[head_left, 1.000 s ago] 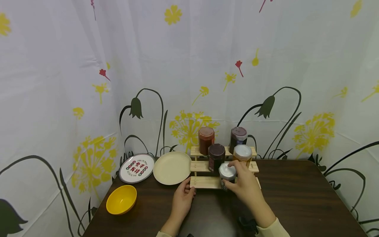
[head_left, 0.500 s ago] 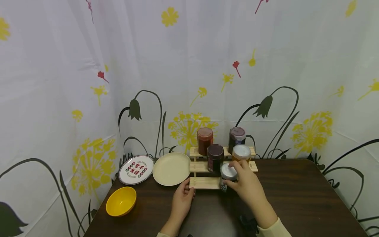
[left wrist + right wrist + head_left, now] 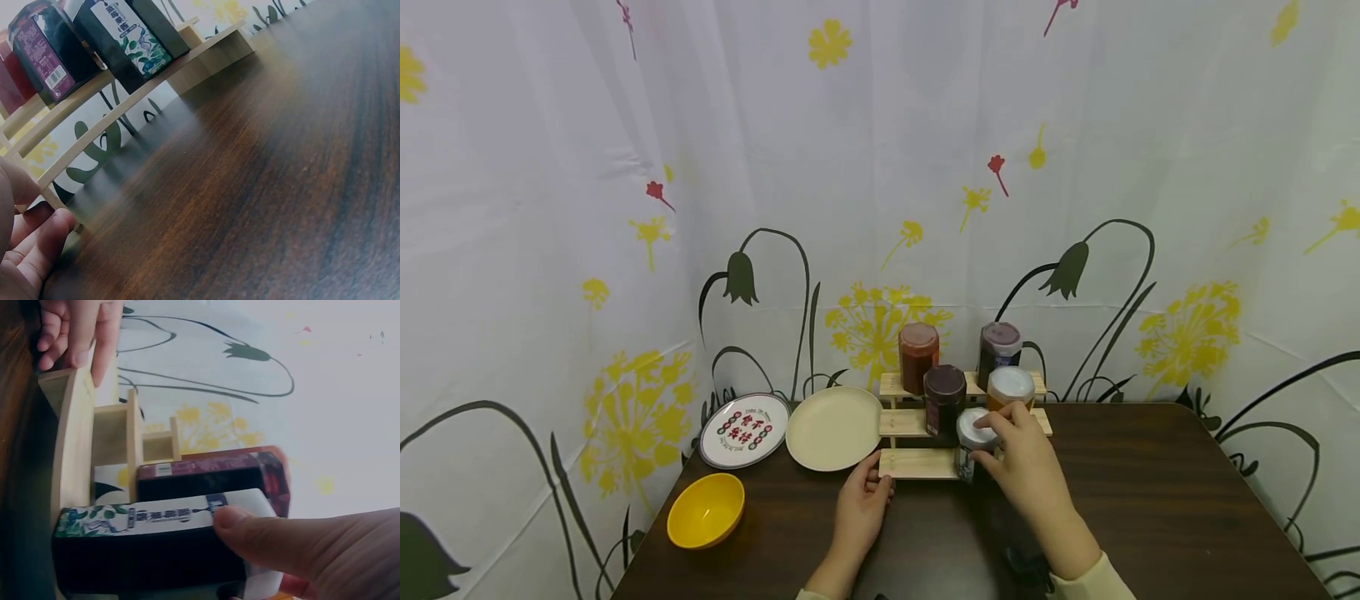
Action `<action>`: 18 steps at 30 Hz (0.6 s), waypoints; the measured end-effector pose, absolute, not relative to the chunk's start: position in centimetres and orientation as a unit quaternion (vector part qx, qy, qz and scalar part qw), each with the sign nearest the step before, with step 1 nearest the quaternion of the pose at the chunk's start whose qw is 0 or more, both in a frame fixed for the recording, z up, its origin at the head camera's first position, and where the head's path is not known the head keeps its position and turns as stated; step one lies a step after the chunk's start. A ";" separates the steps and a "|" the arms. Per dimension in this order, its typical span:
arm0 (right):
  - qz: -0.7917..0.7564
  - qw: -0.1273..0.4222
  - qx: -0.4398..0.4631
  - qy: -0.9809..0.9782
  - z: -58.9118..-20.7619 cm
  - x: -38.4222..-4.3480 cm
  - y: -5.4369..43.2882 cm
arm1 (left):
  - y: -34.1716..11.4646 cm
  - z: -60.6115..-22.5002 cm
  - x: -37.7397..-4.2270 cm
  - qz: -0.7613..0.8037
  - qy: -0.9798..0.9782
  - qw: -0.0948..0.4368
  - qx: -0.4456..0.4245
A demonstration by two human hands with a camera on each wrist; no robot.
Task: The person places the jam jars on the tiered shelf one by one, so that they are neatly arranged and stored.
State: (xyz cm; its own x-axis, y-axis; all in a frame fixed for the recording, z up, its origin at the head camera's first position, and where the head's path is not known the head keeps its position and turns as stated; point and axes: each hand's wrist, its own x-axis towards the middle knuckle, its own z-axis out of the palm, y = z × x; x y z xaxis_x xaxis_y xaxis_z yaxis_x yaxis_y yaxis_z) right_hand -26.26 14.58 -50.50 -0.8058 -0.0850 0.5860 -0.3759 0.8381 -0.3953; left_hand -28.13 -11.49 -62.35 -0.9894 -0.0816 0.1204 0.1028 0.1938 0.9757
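A stepped wooden rack (image 3: 917, 463) stands at the back of the dark table (image 3: 1157, 508). My right hand (image 3: 1000, 442) grips a white-lidded dark jar (image 3: 970, 433) at the right end of the lowest step; its thumb (image 3: 269, 540) lies on the lid of this jar (image 3: 150, 550). My left hand (image 3: 874, 480) holds the left end of the lowest step, where its fingers (image 3: 75, 334) curl over the rack's end (image 3: 65, 400). On the middle step stand a dark jar (image 3: 944, 398) and an orange jar (image 3: 1011, 387). On the top step stand a red jar (image 3: 919, 357) and a purple jar (image 3: 999, 350).
Left of the rack lie a cream plate (image 3: 835, 427) and a printed plate (image 3: 745, 430). A yellow bowl (image 3: 706, 510) sits near the table's left edge. A flowered curtain (image 3: 880, 167) closes off the back and both sides.
My right hand's fingers have shifted slightly on the jar's lid. The jar stays at the lowest step, and my left hand has not moved.
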 end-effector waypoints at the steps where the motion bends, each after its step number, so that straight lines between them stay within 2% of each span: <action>1: 0.258 0.287 0.125 -0.914 -50.6 -26.3 14.5 | -11.5 -62.4 -28.1 -0.635 -0.769 0.072 -0.007; 18: 0.272 0.318 0.095 -0.903 -52.6 -27.0 13.2 | -11.5 -62.3 -28.0 -0.632 -0.771 0.072 -0.010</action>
State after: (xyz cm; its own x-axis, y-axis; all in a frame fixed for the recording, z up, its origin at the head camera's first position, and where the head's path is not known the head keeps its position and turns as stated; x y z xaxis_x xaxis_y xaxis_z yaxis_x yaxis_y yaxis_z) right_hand -27.00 13.21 -52.58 -0.7789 0.0005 0.6272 -0.3455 0.8343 -0.4297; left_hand -28.02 -11.52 -62.35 -0.9895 -0.0753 0.1233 0.1062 0.1997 0.9741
